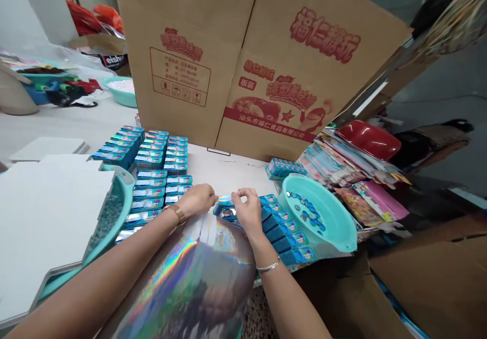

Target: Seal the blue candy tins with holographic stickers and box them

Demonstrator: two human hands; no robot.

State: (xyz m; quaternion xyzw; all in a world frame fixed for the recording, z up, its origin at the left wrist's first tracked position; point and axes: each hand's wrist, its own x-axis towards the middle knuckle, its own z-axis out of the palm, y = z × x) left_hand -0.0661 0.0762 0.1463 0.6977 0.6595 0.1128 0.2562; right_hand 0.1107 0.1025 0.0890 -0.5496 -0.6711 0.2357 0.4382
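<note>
My left hand (198,200) and my right hand (247,210) are close together over the table's front edge. Stretched between their pinched fingertips is a short, shiny holographic strip (224,198). Just under it is a small blue box (228,212) with a round silvery disc on top, partly hidden by my hands. A large rainbow-sheened holographic sheet (182,288) drapes over my lap, and several white strips (207,229) show at its upper end. Right of my right hand stand blue boxes (285,227) in a row. More blue boxes with shiny strips on top (148,192) stand in rows to the left.
A turquoise basin (340,222) at right holds small round blue and silver pieces. At left, a white board (49,212) partly covers another turquoise basin (127,192) of blue pieces. Tall cardboard cartons (213,49) block the back. A red tray (369,138) rests on stacked packaging.
</note>
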